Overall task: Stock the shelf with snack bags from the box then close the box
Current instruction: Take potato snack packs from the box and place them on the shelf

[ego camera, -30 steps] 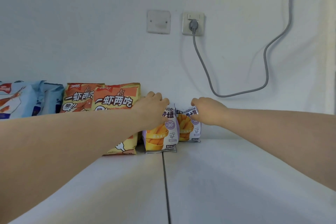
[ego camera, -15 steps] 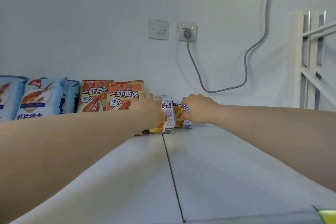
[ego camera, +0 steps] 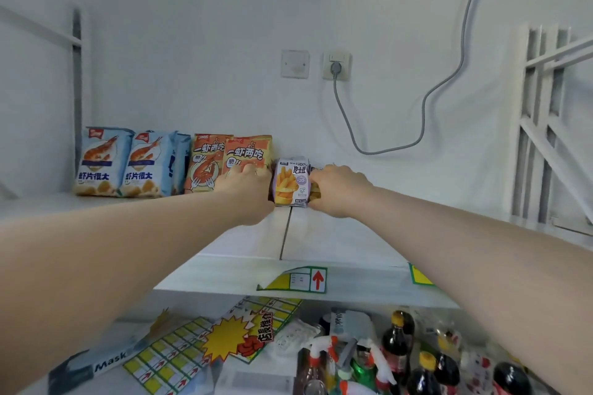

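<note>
Your left hand [ego camera: 247, 184], fingers' hold unclear, touches the orange shrimp bags [ego camera: 247, 152] beside the fries bag [ego camera: 291, 181]; your right hand [ego camera: 337, 189] curls its fingers over a 2nd bag [ego camera: 315, 193].

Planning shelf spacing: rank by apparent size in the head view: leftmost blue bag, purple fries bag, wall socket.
1. leftmost blue bag
2. purple fries bag
3. wall socket
All similarly far back, so the order holds.

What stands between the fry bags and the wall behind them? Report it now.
Nothing visible. The fry bag stands on the shelf between the left hand and right hand, close to the wall, with the orange bags at its left. A second bag shows partly behind the right hand. The gap behind them is hidden.
</note>
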